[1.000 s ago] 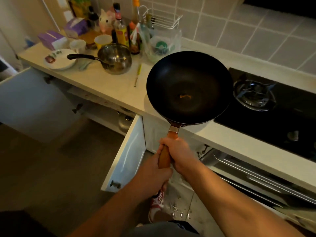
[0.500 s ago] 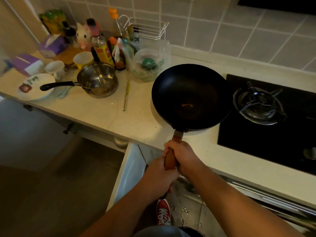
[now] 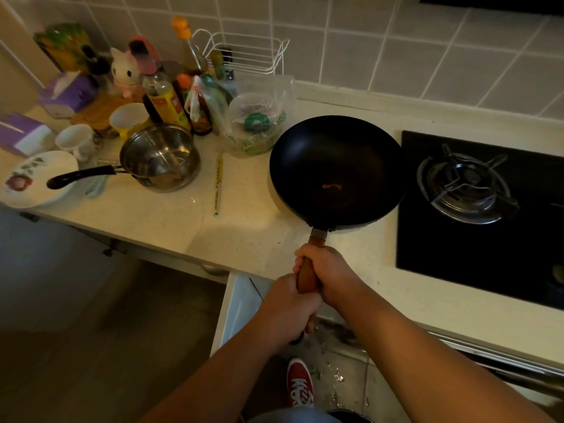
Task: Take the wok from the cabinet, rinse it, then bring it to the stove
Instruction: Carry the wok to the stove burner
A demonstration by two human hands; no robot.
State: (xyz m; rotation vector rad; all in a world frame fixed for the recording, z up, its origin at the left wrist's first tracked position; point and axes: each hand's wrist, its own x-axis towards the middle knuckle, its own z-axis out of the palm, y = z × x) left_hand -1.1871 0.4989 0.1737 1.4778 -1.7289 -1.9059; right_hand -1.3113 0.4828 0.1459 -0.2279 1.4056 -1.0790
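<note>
Head view, downward over countertop [image 3: 250, 239]

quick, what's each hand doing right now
left hand: closed on the lower end of the wok handle.
right hand: closed on the same handle, nearer the pan.

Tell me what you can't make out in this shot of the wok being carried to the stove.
All in the head view:
- Wok underside: hidden by its own bowl, so contact with the counter is unclear.
- Wooden handle: mostly covered by the left hand and right hand.
- Stove: right part cut off by the frame edge.
- Bottle label: too blurred to read.
</note>
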